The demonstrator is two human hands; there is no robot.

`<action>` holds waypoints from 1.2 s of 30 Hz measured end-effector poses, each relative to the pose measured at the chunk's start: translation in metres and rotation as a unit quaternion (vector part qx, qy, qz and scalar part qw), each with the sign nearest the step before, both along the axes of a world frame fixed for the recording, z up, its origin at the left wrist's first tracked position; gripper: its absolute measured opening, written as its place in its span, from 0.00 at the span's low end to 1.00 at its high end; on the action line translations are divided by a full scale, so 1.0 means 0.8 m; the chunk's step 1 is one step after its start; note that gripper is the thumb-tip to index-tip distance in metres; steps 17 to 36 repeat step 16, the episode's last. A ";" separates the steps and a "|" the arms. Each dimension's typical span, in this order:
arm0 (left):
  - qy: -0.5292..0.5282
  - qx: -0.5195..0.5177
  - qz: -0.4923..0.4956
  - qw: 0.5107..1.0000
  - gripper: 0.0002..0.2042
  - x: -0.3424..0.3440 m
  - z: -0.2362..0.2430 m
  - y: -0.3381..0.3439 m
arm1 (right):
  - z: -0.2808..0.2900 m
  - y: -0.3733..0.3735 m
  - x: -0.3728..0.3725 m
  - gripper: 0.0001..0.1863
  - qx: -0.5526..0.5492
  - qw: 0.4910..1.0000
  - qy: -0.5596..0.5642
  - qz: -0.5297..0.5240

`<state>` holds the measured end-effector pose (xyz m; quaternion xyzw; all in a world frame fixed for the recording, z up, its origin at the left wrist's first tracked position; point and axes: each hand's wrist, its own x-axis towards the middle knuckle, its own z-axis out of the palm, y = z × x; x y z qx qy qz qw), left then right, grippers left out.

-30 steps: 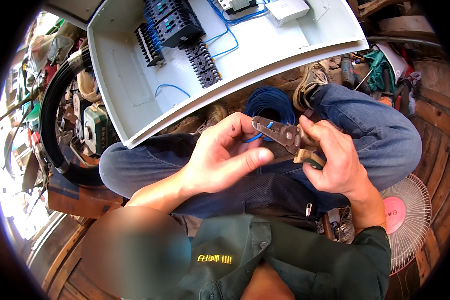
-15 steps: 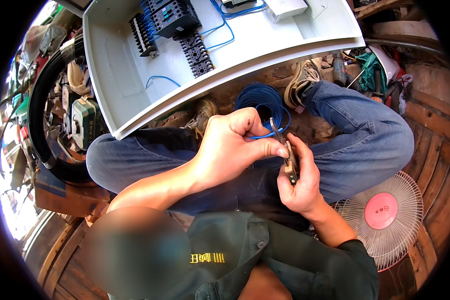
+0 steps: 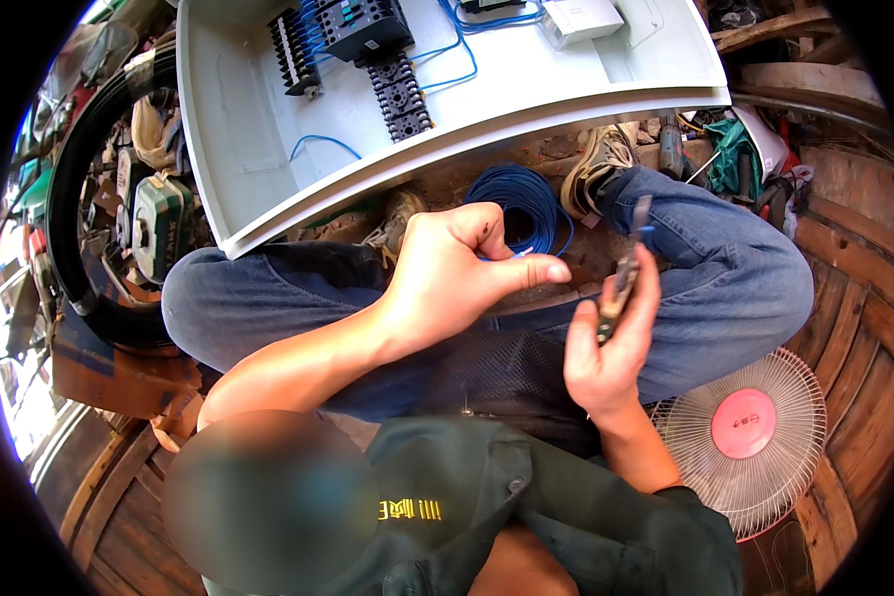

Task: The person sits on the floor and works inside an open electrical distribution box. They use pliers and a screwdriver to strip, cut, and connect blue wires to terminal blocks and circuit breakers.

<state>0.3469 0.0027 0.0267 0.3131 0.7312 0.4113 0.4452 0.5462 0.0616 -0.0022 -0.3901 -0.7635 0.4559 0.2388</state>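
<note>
My left hand is over my lap, its fingers curled round a blue wire and its thumb stretched out to the right. Most of that wire is hidden by the hand. To its right, my right hand grips a knife by its dark, riveted handle. The blade points away from me and is blurred by motion. A small bit of blue shows at the blade. Just beyond my left hand, a coil of blue wire lies on the ground between my feet.
A pale metal electrical box stands ahead, holding a black contactor, terminal sockets and blue wires. A black hose coil and a green case are at left. A fan with a pink centre sits at right.
The knife, earlier at the blue wire beside my left thumb, has swung away to the right in my right hand. My left hand has stayed nearly in place.
</note>
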 end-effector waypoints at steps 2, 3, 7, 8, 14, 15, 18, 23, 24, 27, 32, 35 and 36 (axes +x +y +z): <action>-0.021 0.029 -0.020 0.999 0.22 -0.004 -0.007 -0.003 | 0.003 0.007 0.003 0.40 -0.112 0.990 0.064 -0.049; -0.064 0.023 -0.017 0.998 0.21 -0.007 -0.007 -0.002 | 0.006 0.013 0.002 0.40 -0.169 0.978 0.107 -0.063; -0.130 0.042 -0.037 0.990 0.14 -0.008 -0.010 0.000 | 0.013 0.043 0.020 0.41 -0.261 0.959 0.108 0.031; -0.123 0.051 -0.032 0.991 0.13 -0.008 -0.010 -0.001 | 0.010 0.045 0.024 0.40 -0.259 0.961 0.081 0.057; -0.067 0.062 -0.027 0.995 0.09 -0.012 0.003 -0.010 | 0.026 0.062 0.010 0.48 -0.321 0.934 -0.037 0.155; -0.032 0.073 -0.037 0.996 0.10 -0.013 0.004 -0.008 | 0.023 0.067 0.012 0.50 -0.266 0.944 -0.073 0.183; -0.012 0.095 -0.056 0.994 0.12 -0.010 -0.014 -0.007 | 0.007 0.074 0.019 0.52 -0.234 0.949 -0.060 0.205; -0.012 0.095 -0.056 0.994 0.12 -0.010 -0.014 -0.007 | 0.007 0.074 0.019 0.52 -0.234 0.949 -0.060 0.205; -0.012 0.095 -0.056 0.994 0.12 -0.010 -0.014 -0.007 | 0.007 0.074 0.019 0.52 -0.234 0.949 -0.060 0.205; -0.012 0.095 -0.056 0.994 0.12 -0.010 -0.014 -0.007 | 0.007 0.074 0.019 0.52 -0.234 0.949 -0.060 0.205; -0.012 0.095 -0.056 0.994 0.12 -0.010 -0.014 -0.007 | 0.007 0.074 0.019 0.52 -0.234 0.949 -0.060 0.205; -0.012 0.095 -0.056 0.994 0.12 -0.010 -0.014 -0.007 | 0.007 0.074 0.019 0.52 -0.234 0.949 -0.060 0.205; -0.012 0.095 -0.056 0.994 0.12 -0.010 -0.014 -0.007 | 0.007 0.074 0.019 0.52 -0.234 0.949 -0.060 0.205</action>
